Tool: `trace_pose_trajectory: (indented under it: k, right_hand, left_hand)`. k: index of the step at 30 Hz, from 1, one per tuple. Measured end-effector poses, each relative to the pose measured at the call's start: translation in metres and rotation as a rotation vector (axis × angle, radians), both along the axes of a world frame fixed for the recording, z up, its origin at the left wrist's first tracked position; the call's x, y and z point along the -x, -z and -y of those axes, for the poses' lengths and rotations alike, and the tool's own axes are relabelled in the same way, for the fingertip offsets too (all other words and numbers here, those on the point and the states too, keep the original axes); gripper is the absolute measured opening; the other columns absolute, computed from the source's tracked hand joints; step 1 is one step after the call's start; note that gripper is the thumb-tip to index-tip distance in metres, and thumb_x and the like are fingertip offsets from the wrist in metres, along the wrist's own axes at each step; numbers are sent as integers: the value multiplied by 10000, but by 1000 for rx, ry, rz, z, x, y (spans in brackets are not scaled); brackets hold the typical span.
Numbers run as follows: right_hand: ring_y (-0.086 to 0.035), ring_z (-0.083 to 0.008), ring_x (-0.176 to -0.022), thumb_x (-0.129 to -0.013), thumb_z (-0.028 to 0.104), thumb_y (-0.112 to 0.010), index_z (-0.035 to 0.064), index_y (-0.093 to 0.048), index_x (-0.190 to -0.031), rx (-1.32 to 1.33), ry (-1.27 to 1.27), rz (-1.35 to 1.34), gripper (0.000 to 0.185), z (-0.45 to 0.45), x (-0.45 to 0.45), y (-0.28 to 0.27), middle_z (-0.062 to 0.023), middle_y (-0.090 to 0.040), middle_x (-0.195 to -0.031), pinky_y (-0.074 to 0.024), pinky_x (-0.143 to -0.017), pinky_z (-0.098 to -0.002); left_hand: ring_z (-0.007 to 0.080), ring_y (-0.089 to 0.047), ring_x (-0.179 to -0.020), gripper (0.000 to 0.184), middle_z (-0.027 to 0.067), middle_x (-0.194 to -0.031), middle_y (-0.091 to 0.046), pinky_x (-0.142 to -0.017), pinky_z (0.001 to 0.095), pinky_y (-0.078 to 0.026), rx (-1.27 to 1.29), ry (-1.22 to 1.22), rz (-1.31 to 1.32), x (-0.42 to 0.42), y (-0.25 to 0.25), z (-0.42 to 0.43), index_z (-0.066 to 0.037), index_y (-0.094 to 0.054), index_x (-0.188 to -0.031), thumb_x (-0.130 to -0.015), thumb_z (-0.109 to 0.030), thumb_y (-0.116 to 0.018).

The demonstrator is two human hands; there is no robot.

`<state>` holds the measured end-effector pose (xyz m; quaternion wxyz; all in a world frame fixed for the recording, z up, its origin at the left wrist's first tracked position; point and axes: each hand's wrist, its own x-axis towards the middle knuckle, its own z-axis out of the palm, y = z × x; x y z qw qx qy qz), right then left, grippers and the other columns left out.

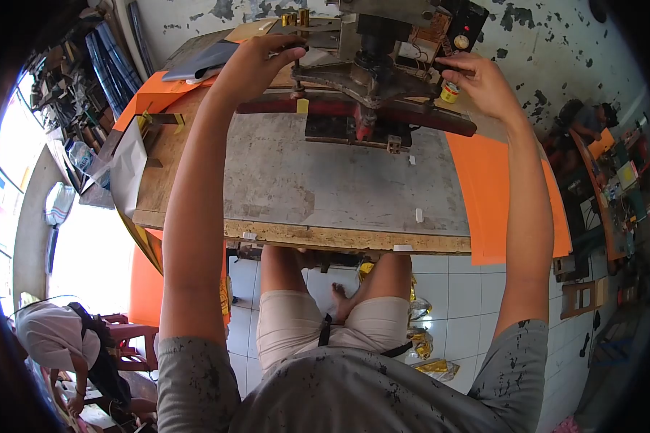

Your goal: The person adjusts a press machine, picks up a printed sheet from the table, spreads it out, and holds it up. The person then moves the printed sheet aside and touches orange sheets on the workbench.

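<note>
My left hand [265, 63] is raised at the left end of a dark metal press [372, 72], thumb and fingers closed round a small dark knob at the top of a rod. On the press's right side, my right hand [478, 78] pinches the end of a dark handle or rod. A red bar [426, 117] runs crosswise under the press arms, with a yellow tag [302, 106] on its left part. Below the press head lies a grey metal plate [339, 180] on the wooden table. A small yellow tin [450, 92] stands beside my right hand.
Orange sheets [484, 195] lie right of the plate, and others [144, 97] at the left. Small white pieces [419, 215] sit on the plate. A person [61, 339] bends over at lower left; another person [596, 119] is at far right.
</note>
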<state>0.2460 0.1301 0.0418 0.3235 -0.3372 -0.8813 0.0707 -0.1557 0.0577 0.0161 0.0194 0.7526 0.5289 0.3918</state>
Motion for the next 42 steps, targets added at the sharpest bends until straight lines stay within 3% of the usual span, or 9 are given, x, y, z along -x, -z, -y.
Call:
trace_pose_trajectory:
  k: [9,24,42]
  right_hand:
    - [-716,-210,-859,-917,337,-760,57,-743,-1182,-19,158,35,386,-1,1,1,-107,-760,-1027,-565,-801,-339]
    - [-737,-217,-819,-901,368,-778,28,-755,-1135,-53,217,24,414,5,5,2,-131,-768,-967,-570,-756,-331]
    - [-731,-223,-841,-909,394,-761,21,-750,-1137,-72,213,6,437,4,5,5,-126,-767,-948,-563,-792,-338]
  left_hand:
    - [305,-694,-1066,482,188,-1154,-734,-981,398,-490,-4,92,1,12,4,-15,-67,-700,-1278,-989,-447,-635]
    - [271,-703,-1038,467,156,-1141,-746,-962,378,-505,-39,145,-25,17,6,-21,-71,-694,-1286,-997,-432,-629]
    - [271,-699,-1022,480,158,-1128,-744,-946,382,-508,-12,135,-19,16,5,-20,-70,-694,-1281,-999,-450,-621]
